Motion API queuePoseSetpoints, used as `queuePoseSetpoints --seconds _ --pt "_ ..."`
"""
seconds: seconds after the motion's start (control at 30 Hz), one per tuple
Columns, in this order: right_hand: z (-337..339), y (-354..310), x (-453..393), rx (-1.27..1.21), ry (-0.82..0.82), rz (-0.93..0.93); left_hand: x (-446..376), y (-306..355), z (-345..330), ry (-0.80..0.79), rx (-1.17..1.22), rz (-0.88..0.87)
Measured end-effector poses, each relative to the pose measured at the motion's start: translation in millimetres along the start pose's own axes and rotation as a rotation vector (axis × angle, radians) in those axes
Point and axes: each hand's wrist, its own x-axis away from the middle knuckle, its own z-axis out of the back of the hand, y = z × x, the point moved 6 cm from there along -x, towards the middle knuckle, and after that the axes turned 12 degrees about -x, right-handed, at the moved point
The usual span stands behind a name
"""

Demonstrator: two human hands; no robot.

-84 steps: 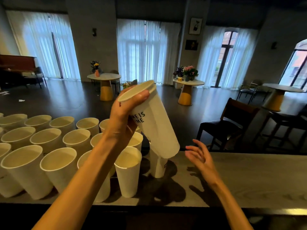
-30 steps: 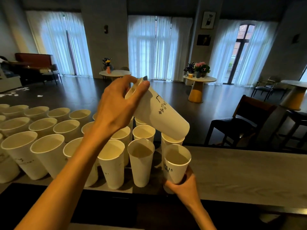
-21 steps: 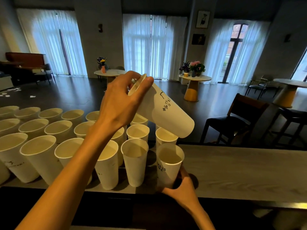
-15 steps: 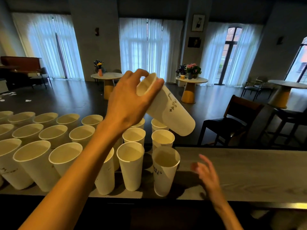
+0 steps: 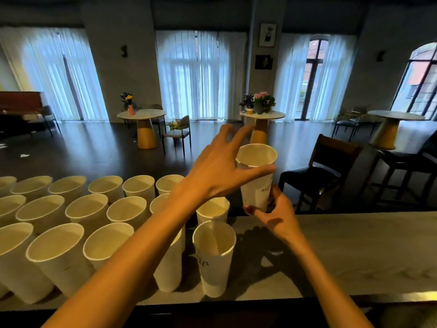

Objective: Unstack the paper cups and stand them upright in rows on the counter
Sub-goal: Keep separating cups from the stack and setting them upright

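Both hands — cup stack (image 5: 256, 178) — counter (image 5: 354, 245) edge.

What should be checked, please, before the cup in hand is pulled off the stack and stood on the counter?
1. Right hand has a grip on the stack's base: ok.
2. Left hand has a grip near the rim: not ok; the thumb lies across the stack's wall, the other fingers spread open above it.
3. Stack upright, mouth up: ok.
4. Counter bare to the right of the nearest standing cup: ok.
5. Cups left in the stack: cannot tell.
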Motion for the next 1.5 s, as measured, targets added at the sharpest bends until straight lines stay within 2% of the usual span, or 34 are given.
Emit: queuePoseSetpoints --seconds 0.17,0.27,0.47,0.7,0.93,1.1,1.23,1.37,1.5 --pt "-22.1 74.5 -19.9 -0.057 -0.047 -0.166 20.1 -41.6 0.4 0.073 0.135 0.203" --pt "-38.8 99.9 -26.2 -0.118 -0.112 -0.228 27.7 -58.9 -0.1 0.065 0.177 0.254" --pt "-40.6 133.7 -34.2 -0.077 -0.086 -0.257 39.3 -86.4 2.8 0.079 0.354 0.371" --pt "-38.2 146.3 -39.0 -0.067 -0.107 -0.250 37.6 -93.7 12.3 0.174 0.350 0.394" --pt "-29.7 138.3 -28.4 -0.095 -0.130 -0.264 44.5 -80.8 24.9 0.201 0.379 0.384" --pt "-9.3 116.9 -7.2 -0.096 -0.092 -0.243 59.5 -57.7 31.5 0.131 0.496 0.414" --pt "7.9 89.5 7.6 -0.030 -0.033 -0.169 79.8 -38.0 25.1 0.077 0.598 0.452" --pt "24.2 51.9 44.2 -0.094 0.036 -0.049 95.2 -11.5 12.3 0.061 0.711 0.459" --pt "44.4 28.5 98.1 -0.178 0.098 0.017 100.3 32.8 -9.4 -0.004 0.806 0.395"
